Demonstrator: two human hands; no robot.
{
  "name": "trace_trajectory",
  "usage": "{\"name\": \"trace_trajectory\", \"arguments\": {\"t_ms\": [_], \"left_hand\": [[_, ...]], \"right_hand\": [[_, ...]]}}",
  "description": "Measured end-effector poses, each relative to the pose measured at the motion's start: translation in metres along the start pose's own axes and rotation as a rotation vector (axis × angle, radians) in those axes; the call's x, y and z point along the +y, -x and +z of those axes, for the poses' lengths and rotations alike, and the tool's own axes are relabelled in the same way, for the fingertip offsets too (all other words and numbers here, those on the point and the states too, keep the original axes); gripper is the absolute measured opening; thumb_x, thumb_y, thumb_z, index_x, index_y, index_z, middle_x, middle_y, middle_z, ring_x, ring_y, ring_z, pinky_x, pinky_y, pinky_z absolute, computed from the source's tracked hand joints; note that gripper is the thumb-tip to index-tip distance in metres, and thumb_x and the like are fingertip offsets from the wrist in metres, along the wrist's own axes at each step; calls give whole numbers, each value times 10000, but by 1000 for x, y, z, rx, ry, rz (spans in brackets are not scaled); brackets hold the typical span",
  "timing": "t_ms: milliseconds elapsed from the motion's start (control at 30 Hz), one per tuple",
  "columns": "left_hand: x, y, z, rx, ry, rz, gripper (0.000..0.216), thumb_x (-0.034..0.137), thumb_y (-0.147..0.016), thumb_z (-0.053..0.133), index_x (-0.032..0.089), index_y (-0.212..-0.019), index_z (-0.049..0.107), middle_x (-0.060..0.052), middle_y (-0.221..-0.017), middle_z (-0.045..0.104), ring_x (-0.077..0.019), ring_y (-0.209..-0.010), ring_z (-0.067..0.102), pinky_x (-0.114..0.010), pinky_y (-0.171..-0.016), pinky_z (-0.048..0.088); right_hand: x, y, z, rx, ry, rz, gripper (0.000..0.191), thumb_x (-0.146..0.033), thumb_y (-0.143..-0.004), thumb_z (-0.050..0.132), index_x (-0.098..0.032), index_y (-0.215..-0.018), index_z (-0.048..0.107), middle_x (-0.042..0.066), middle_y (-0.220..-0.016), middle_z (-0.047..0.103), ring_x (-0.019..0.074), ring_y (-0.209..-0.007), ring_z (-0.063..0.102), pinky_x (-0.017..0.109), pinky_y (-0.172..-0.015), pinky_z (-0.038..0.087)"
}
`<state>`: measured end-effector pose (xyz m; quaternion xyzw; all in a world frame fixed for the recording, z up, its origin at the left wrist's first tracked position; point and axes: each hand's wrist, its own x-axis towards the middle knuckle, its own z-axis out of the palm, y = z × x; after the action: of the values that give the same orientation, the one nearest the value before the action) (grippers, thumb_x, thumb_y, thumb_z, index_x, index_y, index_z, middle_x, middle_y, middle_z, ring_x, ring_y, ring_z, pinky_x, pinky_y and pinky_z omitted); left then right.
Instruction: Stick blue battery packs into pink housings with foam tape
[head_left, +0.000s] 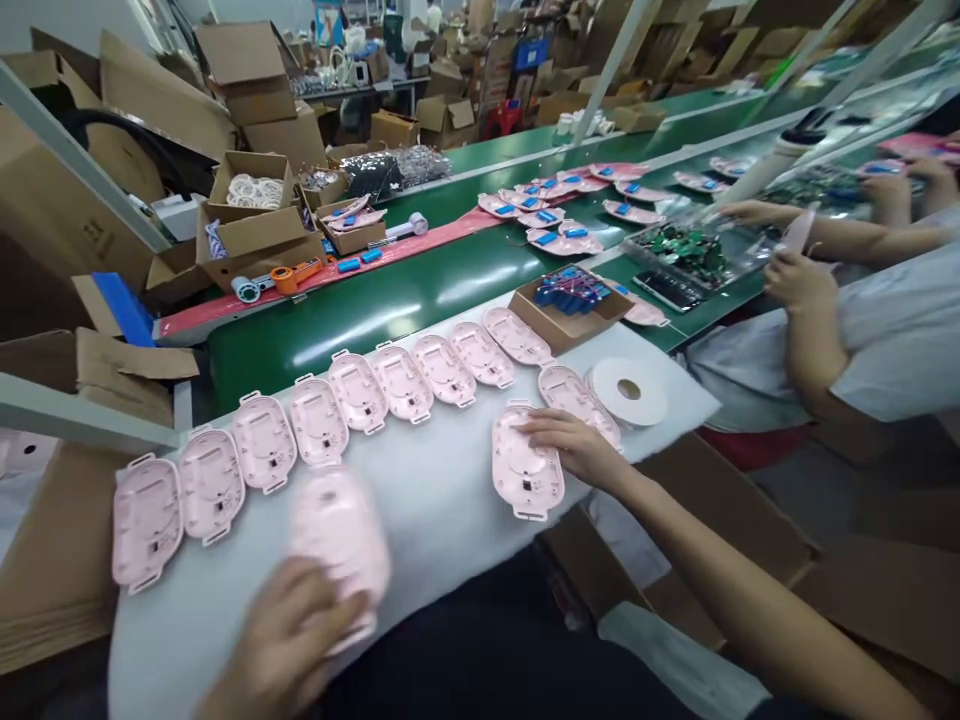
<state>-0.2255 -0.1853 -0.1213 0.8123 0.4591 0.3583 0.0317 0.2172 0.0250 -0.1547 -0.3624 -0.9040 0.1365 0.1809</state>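
My left hand grips the lower end of a pink plastic shell, lifted over the near side of the white foam sheet; both are smeared by motion. My right hand reaches over the right rim of another pink plastic shell, fingertips inside it and thumb hidden. That shell has its hollow side up, with a small black part near its lower end. Similar pink shells stand in a slanting row along the sheet's far edge, hollow sides up.
A roll of white tape lies at the sheet's right, beside a cardboard box of blue wired parts. Beyond runs a green conveyor belt carrying more pink shells with blue parts. A co-worker's hands are at the right; cardboard boxes stand left.
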Motion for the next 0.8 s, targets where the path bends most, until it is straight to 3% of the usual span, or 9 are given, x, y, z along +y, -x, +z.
{"name": "trace_trajectory", "arguments": {"t_ms": [67, 133, 233, 333, 467, 600, 700, 800], "left_hand": [[21, -20, 32, -138, 82, 173, 459, 262, -981, 565, 421, -1400, 664, -44, -832, 695, -241, -835, 663, -400, -751, 588], [32, -49, 82, -198, 128, 321, 357, 271, -1052, 476, 296, -1336, 690, -56, -816, 655, -216, -828, 625, -375, -759, 556], [33, -77, 148, -193, 98, 355, 299, 273, -1080, 460, 263, -1261, 699, -43, -815, 632, -196, -841, 599, -351, -772, 517], [28, -87, 175, -230, 70, 298, 275, 223, -1064, 492, 271, -1240, 699, -36, -824, 629, -192, -859, 597, -346, -785, 502], [31, -98, 182, -277, 56, 249, 308, 136, -1031, 496, 246, -1242, 691, -53, -900, 673, -202, -914, 607, -358, -827, 501], [40, -110, 180, -309, 59, 250, 271, 131, -1018, 527, 213, -1224, 681, -61, -942, 711, -211, -950, 625, -365, -856, 480], [38, -107, 148, -403, 63, 270, 294, 105, -990, 561, 246, -1227, 664, -44, -994, 745, -239, -1139, 647, -433, -1009, 412], [24, -93, 97, -475, -64, 103, 476, -40, -869, 518, 292, -1171, 674, -36, -1157, 758, -306, -1384, 534, -544, -1123, 298]], "right_hand": [[17, -12, -3, -39, -50, -60, 375, -176, -1034, 454, -269, -1002, 815, 49, -1289, 768, 266, -1437, 549, 505, -1138, 537], [29, -20, -9, -120, -22, -90, 390, -131, -1007, 459, -278, -1083, 813, 29, -1384, 720, 273, -1521, 449, 560, -1209, 454], [34, -13, -17, -140, 40, -71, 552, -49, -939, 439, -337, -1284, 760, -22, -1515, 619, 279, -1561, 378, 621, -1247, 374], [17, 9, -13, -100, 20, -25, 532, -139, -984, 469, -325, -1442, 664, 7, -1569, 567, 283, -1516, 453, 566, -1228, 429], [-14, 28, 7, -126, 113, 55, 543, -404, -1061, 478, -238, -1577, 516, 77, -1652, 454, 316, -1532, 425, 588, -1238, 405], [-16, 26, 14, -133, 168, 64, 551, -378, -1058, 438, -191, -1572, 508, 94, -1655, 448, 301, -1537, 419, 553, -1238, 411], [-8, 24, 8, -143, 184, 46, 538, -272, -1012, 434, -159, -1522, 562, 106, -1641, 468, 306, -1529, 431, 541, -1228, 422], [-4, 24, 3, -152, 198, 35, 544, -187, -965, 427, -152, -1478, 605, 109, -1623, 493, 310, -1519, 446, 549, -1220, 423]]}}
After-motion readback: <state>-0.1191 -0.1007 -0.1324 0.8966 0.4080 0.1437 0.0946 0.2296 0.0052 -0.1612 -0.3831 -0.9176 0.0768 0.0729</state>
